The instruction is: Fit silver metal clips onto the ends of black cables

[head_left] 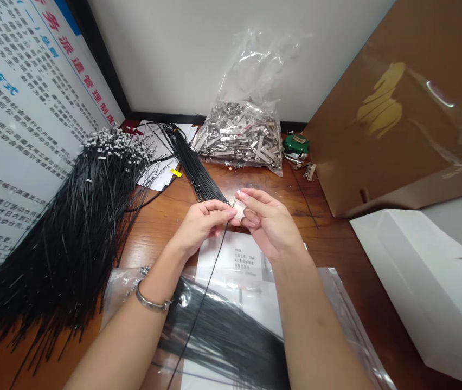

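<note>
My left hand [204, 225] pinches a thin black wire [205, 286] close to its upper end. From those fingers the wire slants down toward the bottom of the view. Just to the right, my right hand [269, 225] has its thumb and fingers curled together near the short wire tip. Whatever is between the right fingertips is too small to make out. Below both hands lie a printed sheet [218, 252] and a clear plastic bag of black wires [231, 319]. Behind the hands lies a tied bundle of black wires [198, 170].
A large heap of black wires with white ends [80, 233] leans at the left. At the back stands a clear bag of small metal pieces [243, 135], beside a green tape measure [296, 144]. A brown panel [377, 97] and a white box [430, 287] stand to the right.
</note>
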A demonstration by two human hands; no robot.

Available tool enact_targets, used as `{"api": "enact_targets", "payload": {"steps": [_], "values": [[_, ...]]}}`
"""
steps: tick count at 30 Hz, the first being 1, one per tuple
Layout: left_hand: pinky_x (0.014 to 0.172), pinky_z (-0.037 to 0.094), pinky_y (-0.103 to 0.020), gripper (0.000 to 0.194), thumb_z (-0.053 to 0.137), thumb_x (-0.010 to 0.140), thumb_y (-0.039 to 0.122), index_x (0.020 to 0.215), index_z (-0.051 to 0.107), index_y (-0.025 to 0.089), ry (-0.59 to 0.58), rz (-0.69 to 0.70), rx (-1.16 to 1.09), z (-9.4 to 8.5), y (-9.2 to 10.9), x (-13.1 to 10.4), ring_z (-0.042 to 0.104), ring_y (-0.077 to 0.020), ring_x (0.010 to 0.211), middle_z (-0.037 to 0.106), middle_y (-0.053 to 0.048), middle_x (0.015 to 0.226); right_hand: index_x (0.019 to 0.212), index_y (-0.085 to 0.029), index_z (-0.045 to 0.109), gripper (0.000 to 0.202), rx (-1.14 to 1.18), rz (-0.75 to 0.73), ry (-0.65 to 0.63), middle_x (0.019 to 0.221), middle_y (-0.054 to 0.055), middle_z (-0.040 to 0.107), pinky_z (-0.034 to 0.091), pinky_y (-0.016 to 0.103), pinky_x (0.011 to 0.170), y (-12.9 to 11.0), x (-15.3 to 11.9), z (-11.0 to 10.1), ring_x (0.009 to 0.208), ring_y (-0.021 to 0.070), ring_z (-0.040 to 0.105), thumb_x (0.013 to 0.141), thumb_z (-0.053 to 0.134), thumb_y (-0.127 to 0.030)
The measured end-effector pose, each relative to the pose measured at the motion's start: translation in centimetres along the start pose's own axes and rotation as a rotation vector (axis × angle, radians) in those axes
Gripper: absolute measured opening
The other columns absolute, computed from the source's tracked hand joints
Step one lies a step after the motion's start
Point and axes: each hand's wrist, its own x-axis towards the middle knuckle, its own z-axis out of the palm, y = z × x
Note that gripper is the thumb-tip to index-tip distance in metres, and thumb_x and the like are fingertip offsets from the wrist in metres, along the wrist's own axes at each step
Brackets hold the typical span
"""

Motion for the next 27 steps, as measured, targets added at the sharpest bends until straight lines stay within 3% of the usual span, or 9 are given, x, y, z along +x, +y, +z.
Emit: {"api": "enact_targets", "payload": {"steps": [6, 22, 27], "values": [[0.040, 0.025, -0.019, 0.030, 0.080, 0.062, 0.036, 0.074, 0.065, 0.014, 0.150, 0.091, -0.002, 0.23, -0.02, 0.17, 0.041, -0.0038, 0.041, 0.066, -0.001, 0.059, 0.076, -0.017, 0.070, 0.027, -0.104, -0.052, 0.029, 0.057, -0.005, 0.054, 0.025, 0.023, 0.044, 0.47, -0.12, 0.14, 0.047, 0.0046, 0.031, 0.054, 0.083, -0.028], [0.042, 0.031, -0.021, 0.026, 0.074, 0.070, 0.038, 0.076, 0.066, 0.014, 0.186, 0.235, 0.125, 0.34, -0.31, 0.24, 0.043, -0.0058, 0.041, 0.062, 0.001, 0.053, 0.073, -0.017, 0.072, 0.026, -0.180, -0.072, 0.075, 0.054, -0.005, 0.053, 0.022, 0.023, 0.045, 0.46, -0.39, 0.46, 0.046, 0.0044, 0.031, 0.054, 0.082, -0.030], [0.049, 0.040, -0.022, 0.025, 0.073, 0.071, 0.038, 0.075, 0.065, 0.015, 0.192, 0.287, 0.149, 0.39, -0.53, 0.26, 0.052, -0.0089, 0.047, 0.060, 0.002, 0.051, 0.073, -0.016, 0.072, 0.026, -0.194, -0.061, 0.086, 0.054, -0.005, 0.053, 0.021, 0.024, 0.045, 0.47, -0.42, 0.47, 0.047, 0.0048, 0.031, 0.053, 0.082, -0.030]]}}
